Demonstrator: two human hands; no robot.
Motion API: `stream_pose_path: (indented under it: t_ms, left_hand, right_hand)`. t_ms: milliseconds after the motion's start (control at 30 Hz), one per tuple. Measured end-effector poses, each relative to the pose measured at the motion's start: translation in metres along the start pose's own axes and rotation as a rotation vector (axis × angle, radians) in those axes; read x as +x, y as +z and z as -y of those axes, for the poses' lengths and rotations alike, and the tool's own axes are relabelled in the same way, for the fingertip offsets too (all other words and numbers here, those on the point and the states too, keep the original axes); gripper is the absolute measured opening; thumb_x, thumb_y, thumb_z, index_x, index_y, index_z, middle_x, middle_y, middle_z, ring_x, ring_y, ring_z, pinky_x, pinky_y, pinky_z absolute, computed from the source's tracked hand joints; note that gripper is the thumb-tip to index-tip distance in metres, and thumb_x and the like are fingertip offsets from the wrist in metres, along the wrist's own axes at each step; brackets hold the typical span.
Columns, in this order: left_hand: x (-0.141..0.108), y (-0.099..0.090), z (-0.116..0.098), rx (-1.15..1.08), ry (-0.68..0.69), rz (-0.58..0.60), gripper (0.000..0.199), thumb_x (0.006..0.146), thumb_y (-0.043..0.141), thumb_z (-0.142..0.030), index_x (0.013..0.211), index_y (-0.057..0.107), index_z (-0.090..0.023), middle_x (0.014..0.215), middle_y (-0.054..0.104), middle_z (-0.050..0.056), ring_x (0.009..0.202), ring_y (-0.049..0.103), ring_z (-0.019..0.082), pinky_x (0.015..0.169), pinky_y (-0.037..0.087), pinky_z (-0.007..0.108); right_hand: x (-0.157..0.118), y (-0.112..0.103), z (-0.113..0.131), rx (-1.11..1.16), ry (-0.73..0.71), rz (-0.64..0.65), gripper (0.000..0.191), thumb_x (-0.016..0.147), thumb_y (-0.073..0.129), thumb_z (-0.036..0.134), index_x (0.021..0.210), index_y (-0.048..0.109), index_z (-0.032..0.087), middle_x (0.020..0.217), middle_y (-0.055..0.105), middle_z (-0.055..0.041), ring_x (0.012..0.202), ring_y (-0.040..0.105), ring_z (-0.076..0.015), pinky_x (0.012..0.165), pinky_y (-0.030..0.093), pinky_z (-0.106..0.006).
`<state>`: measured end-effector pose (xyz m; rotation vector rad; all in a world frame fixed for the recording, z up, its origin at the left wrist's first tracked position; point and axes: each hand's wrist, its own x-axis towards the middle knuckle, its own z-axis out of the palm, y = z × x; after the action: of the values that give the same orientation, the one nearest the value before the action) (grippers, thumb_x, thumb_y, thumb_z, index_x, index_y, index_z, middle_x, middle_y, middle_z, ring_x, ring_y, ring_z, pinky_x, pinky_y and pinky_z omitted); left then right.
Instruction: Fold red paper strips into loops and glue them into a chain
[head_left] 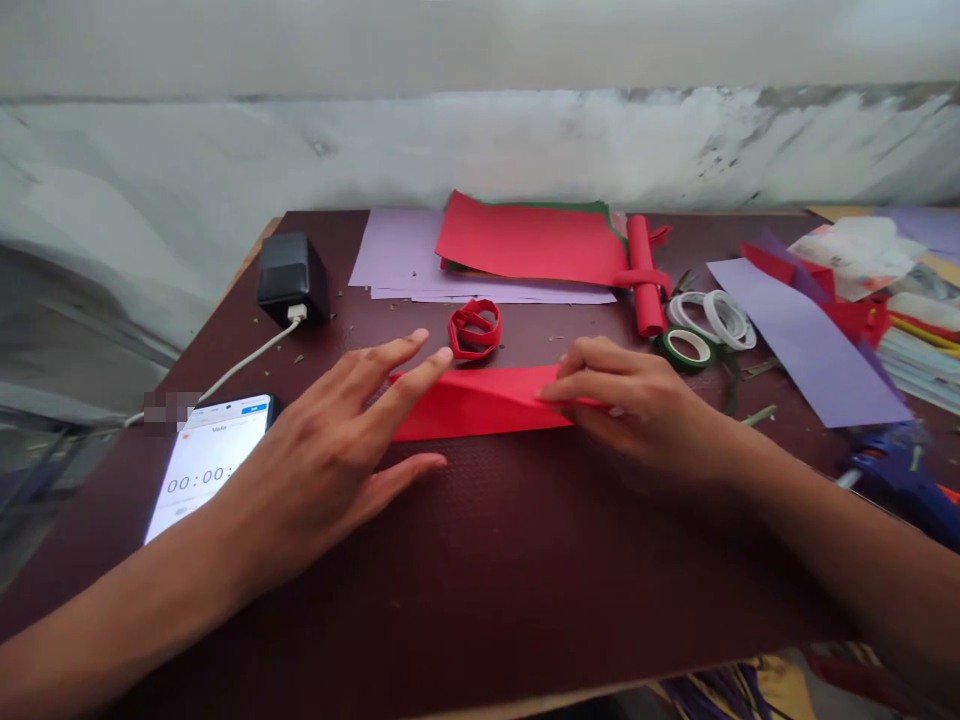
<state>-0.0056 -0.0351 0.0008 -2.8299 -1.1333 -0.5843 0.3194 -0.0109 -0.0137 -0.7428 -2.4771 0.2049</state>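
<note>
A strip of red paper (480,412) lies across the middle of the dark red-brown table, with a crease or fold running along its upper part. My right hand (626,405) pinches the strip's right end between thumb and fingers. Over the left end is my left hand (352,430), its fingers spread and the thumb apart, holding nothing; whether the fingertips touch the paper I cannot tell. Just beyond the strip sits a small coiled loop of folded red paper (475,330).
Behind lie red sheets (532,240) on purple sheets (394,250), beside a red paper roll (643,275). Green tape (686,348), white tape rolls (724,318), a purple strip (814,345) and a blue glue gun (907,475) are rightward. A phone (214,460) and black charger (291,277) are left.
</note>
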Motion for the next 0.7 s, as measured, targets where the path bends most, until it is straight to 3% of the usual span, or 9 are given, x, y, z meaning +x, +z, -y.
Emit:
stream_pose_path:
  t_ms: [133,200,267,433,600,700]
  left_hand:
    - [-0.004,-0.005,-0.005,-0.035,0.123,0.027,0.029,0.105,0.051,-0.016,0.131,0.065,-0.017,0.133,0.074,0.010,0.124,0.069,0.029,0.106,0.057,0.048]
    - [-0.007,-0.007,-0.011,-0.028,0.182,0.046,0.023,0.104,0.049,-0.011,0.111,0.070,-0.017,0.121,0.078,0.009,0.112,0.074,0.027,0.097,0.061,0.045]
    - [-0.009,-0.007,-0.018,-0.004,0.212,0.061,0.022,0.103,0.051,-0.009,0.104,0.071,-0.015,0.120,0.080,0.011,0.108,0.075,0.029,0.093,0.063,0.046]
    - [-0.013,0.000,-0.031,0.075,0.237,0.210,0.028,0.105,0.047,-0.015,0.111,0.075,-0.013,0.130,0.076,0.019,0.117,0.075,0.038,0.094,0.064,0.055]
    - [-0.014,0.007,-0.033,0.103,0.212,0.212,0.048,0.112,0.039,-0.041,0.124,0.075,-0.011,0.134,0.072,0.028,0.122,0.073,0.044,0.094,0.065,0.060]
    - [-0.017,0.009,-0.032,0.112,0.225,0.237,0.050,0.113,0.036,-0.038,0.138,0.070,-0.011,0.142,0.067,0.029,0.131,0.068,0.045,0.099,0.062,0.061]
  right_hand:
    - [0.003,-0.009,0.019,-0.001,-0.154,0.093,0.022,0.106,0.048,0.009,0.101,0.065,0.022,0.100,0.069,-0.0076,0.089,0.063,-0.0177,0.080,0.050,-0.035]
    - [0.002,-0.013,0.026,0.004,-0.178,0.147,0.021,0.107,0.049,0.013,0.098,0.065,0.024,0.100,0.071,-0.0069,0.094,0.064,-0.0201,0.084,0.050,-0.038]
    - [0.001,-0.016,0.031,-0.012,-0.182,0.181,0.019,0.107,0.052,0.019,0.096,0.066,0.026,0.100,0.072,-0.0069,0.099,0.065,-0.0231,0.086,0.050,-0.042]
    - [0.003,-0.013,0.038,-0.040,-0.174,0.311,0.023,0.106,0.053,0.019,0.087,0.066,0.023,0.102,0.074,-0.0088,0.095,0.065,-0.0227,0.083,0.050,-0.039]
    - [0.002,-0.007,0.037,-0.020,-0.141,0.416,0.023,0.106,0.054,0.025,0.092,0.072,0.020,0.112,0.075,-0.0123,0.096,0.064,-0.0234,0.082,0.051,-0.039]
    - [0.000,-0.009,0.032,-0.030,-0.134,0.418,0.027,0.108,0.052,0.025,0.096,0.075,0.021,0.117,0.075,-0.0121,0.099,0.065,-0.0242,0.083,0.050,-0.039]
